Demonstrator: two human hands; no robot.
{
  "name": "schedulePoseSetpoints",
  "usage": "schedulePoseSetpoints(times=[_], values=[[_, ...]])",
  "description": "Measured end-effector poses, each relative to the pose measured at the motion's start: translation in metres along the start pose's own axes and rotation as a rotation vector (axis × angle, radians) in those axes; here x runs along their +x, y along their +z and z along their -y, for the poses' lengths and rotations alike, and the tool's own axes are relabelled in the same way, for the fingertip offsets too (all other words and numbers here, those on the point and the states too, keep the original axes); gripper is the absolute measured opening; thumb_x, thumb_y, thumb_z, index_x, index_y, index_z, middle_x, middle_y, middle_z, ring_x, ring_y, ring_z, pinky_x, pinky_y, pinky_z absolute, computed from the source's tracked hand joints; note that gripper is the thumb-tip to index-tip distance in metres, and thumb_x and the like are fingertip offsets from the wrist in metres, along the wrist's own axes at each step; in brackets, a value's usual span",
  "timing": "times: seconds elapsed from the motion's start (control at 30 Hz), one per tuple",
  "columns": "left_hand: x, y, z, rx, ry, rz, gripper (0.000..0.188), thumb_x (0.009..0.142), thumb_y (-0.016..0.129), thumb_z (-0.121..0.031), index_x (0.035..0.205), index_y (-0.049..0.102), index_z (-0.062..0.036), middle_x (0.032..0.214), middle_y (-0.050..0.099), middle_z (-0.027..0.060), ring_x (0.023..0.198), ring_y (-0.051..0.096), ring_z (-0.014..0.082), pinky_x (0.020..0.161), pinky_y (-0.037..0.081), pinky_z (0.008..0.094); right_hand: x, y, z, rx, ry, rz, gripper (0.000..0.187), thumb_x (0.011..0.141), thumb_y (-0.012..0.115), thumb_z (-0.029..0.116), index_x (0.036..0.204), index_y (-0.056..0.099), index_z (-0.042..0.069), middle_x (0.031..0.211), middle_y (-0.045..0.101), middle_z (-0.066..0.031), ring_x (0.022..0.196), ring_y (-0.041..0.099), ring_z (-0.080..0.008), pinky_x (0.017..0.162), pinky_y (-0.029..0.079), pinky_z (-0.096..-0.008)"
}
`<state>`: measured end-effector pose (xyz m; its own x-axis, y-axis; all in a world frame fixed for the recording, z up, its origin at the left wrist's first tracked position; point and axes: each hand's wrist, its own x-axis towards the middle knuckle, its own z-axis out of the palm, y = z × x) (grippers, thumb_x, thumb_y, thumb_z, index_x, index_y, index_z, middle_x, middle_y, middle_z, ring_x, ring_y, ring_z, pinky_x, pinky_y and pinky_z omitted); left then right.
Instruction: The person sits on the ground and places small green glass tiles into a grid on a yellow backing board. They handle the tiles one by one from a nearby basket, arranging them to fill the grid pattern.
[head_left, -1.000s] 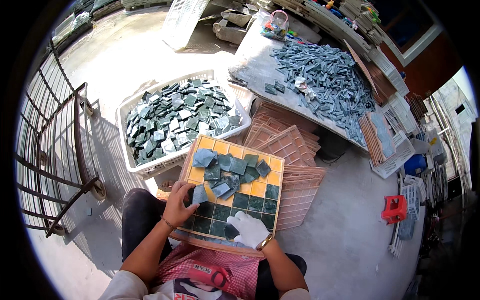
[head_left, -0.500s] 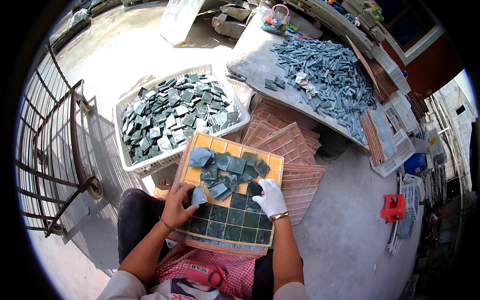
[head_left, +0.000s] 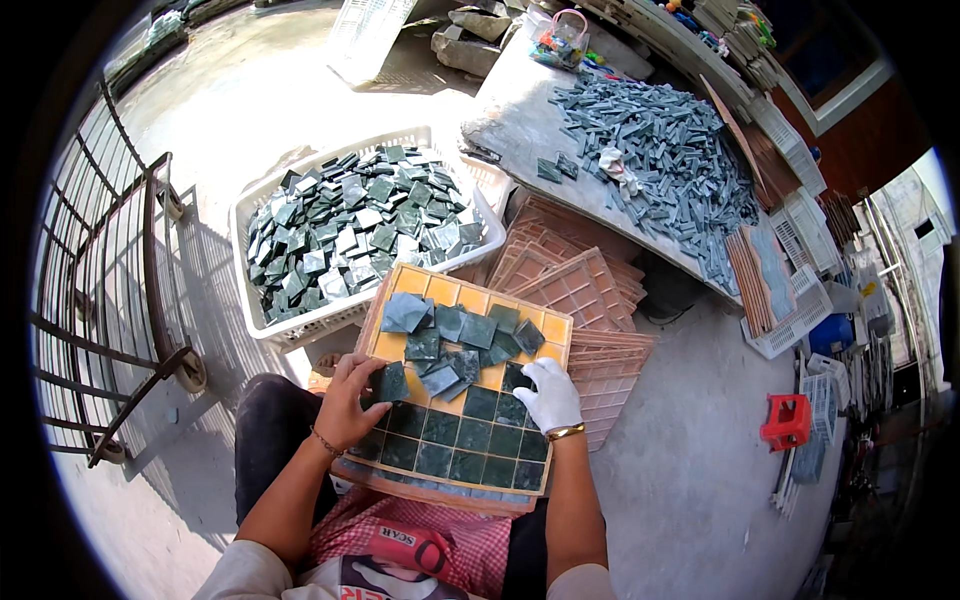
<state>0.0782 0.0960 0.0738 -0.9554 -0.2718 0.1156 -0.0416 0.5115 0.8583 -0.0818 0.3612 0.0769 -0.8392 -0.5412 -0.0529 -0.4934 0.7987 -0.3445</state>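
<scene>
A yellow gridded tray (head_left: 556,338) rests on my lap atop reddish trays. Dark green square stone tiles (head_left: 434,459) fill its near rows, one per cell. Over the far cells lies a jumble of loose tiles (head_left: 477,331), some overlapping. At the tray's left side, my bare left hand (head_left: 347,408) grips a square tile (head_left: 391,381) between thumb and fingers. My right hand (head_left: 550,396), in a white glove, is closed at the right edge with its fingertips on another square tile (head_left: 514,378), partly covered by them.
A white crate (head_left: 240,262) heaped with square tiles stands ahead left. Ahead right, a stone slab table (head_left: 505,118) carries a pile of narrow stone strips (head_left: 655,150). Stacked reddish trays (head_left: 570,290) lean beside me. A barred metal rack (head_left: 150,270) is left, a red stool (head_left: 786,420) right.
The tile in my left hand has turned from its pale, shiny look to dark green and sits flatter, slightly farther up. My right hand has shifted slightly right at the tray's edge.
</scene>
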Motion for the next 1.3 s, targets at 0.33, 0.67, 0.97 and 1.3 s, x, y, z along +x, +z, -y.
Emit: schedulePoseSetpoints(times=[0.33,0.67,0.97,1.3], values=[[-0.005,-0.016,0.020,0.076,0.040,0.071,0.055,0.061,0.072,-0.002,0.112,0.050,-0.0038,0.108,0.044,0.0137,0.105,0.047,0.0316,0.089,0.043,0.0354,-0.005,0.040,0.109,0.033,-0.092,-0.114,0.067,0.066,0.074,0.034,0.120,0.044,0.008,0.109,0.054,-0.0154,0.094,0.057,-0.0323,0.076,0.049,-0.0399],[-0.005,-0.020,0.024,-0.116,-0.084,0.092,0.053,0.066,0.072,-0.005,0.114,0.050,-0.0045,0.103,0.047,0.0128,0.092,0.052,0.0288,0.080,0.046,0.0345,-0.015,0.033,0.078,0.786,0.237,0.021,0.020,0.085,0.053,0.018,0.094,0.058,0.001,0.077,0.057,-0.0078,0.060,0.059,-0.0128,0.052,0.047,-0.0261],[0.010,0.002,0.067,-0.019,0.084,0.158,0.056,0.059,0.072,0.001,0.112,0.053,-0.0031,0.108,0.049,0.0145,0.103,0.049,0.0321,0.089,0.043,0.0354,-0.033,0.046,0.095,1.492,0.548,0.067,0.027,0.091,0.046,0.018,0.111,0.051,0.001,0.086,0.059,-0.0063,0.061,0.056,-0.0148,0.050,0.047,-0.0256],[0.029,0.003,0.065,0.156,0.119,0.280,0.036,0.064,0.069,-0.003,0.097,0.054,0.0006,0.107,0.050,0.0161,0.102,0.051,0.0336,0.088,0.043,0.0368,-0.037,0.047,0.121,0.916,0.418,0.024,0.030,0.087,0.048,0.015,0.113,0.053,0.001,0.089,0.059,-0.0057,0.059,0.055,-0.0120,0.051,0.045,-0.0242]])
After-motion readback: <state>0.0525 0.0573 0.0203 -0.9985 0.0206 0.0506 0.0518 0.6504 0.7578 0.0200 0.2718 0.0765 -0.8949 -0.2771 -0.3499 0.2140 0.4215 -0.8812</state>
